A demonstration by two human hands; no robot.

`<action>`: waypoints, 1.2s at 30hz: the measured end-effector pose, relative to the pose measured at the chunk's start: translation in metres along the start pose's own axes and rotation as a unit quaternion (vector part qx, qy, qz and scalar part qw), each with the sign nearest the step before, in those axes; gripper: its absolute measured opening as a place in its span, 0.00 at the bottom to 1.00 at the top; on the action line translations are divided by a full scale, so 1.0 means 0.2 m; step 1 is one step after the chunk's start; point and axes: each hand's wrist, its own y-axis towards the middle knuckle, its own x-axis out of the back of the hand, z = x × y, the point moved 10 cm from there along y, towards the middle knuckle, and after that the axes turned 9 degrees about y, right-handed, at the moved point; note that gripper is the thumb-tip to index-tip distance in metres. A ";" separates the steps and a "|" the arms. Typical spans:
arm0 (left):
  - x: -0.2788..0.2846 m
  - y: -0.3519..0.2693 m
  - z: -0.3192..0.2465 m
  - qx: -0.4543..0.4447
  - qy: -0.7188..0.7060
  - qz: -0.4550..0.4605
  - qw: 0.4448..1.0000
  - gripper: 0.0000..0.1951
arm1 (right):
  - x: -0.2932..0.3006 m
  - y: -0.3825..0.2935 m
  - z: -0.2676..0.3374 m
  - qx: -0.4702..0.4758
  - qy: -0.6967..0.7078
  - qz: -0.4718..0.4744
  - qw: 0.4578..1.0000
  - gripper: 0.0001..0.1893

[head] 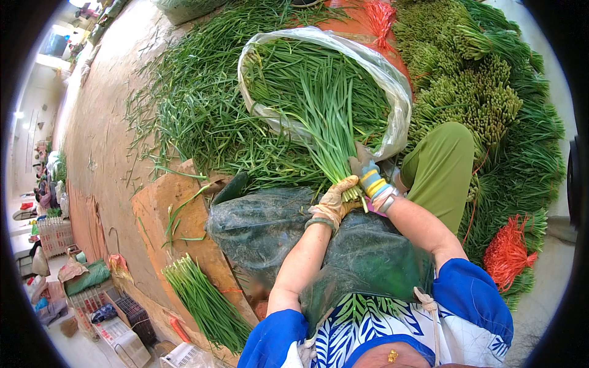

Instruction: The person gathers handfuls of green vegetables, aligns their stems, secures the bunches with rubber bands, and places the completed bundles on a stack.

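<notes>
A bunch of long green garlic chives [329, 133] is held over my lap, its cut ends toward me and its leaves fanned away. My left hand [338, 198], in a soiled thin glove, grips the bunch near the stem ends. On the stems just above it is my right hand [368, 172], in a grey glove with yellow and blue bands. Beyond them, a clear plastic bag [400, 106] lies open, full of more chives. A dark plastic apron [262, 225] covers my lap. One bundle of chives [209, 301] rests on an orange-brown board [170, 202] at the left.
Loose leaves [207, 101] are strewn over the floor ahead. Tied chive bundles [483, 96] are piled at the right. Red plastic ties [508, 253] lie beside my right arm, with more red ties [381, 20] past the bag. Plastic crates [115, 336] stand at the lower left.
</notes>
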 end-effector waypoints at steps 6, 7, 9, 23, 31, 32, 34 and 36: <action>-0.09 -0.01 -0.05 -0.020 -0.132 0.088 0.987 0.18 | 0.01 -0.09 0.03 -0.308 0.360 0.134 0.870 0.15; -0.13 -0.02 -0.06 -0.023 -0.134 0.116 0.984 0.20 | 0.02 -0.08 0.06 -0.283 0.407 0.130 0.859 0.14; -0.13 -0.02 -0.07 -0.018 -0.118 0.124 0.985 0.22 | 0.04 -0.10 0.10 -0.268 0.355 0.121 0.888 0.14; -0.04 0.05 -0.04 -0.048 -0.144 0.058 0.987 0.16 | 0.11 -0.09 0.30 -0.096 -0.079 0.141 0.982 0.24; -0.11 0.01 -0.09 -0.051 -0.166 0.115 0.978 0.14 | 0.17 -0.37 0.88 0.275 -0.153 0.265 0.911 0.53; -0.08 0.02 -0.09 -0.058 -0.168 0.105 0.978 0.15 | 0.15 -0.42 0.93 0.292 -0.167 0.281 0.899 0.50; -0.04 0.05 -0.06 -0.048 -0.193 0.111 0.974 0.17 | 0.13 -0.44 0.96 0.315 -0.166 0.289 0.889 0.45; -0.13 0.01 -0.08 -0.045 -0.178 0.144 0.972 0.18 | 0.16 -0.39 0.88 0.321 -0.143 0.267 0.897 0.41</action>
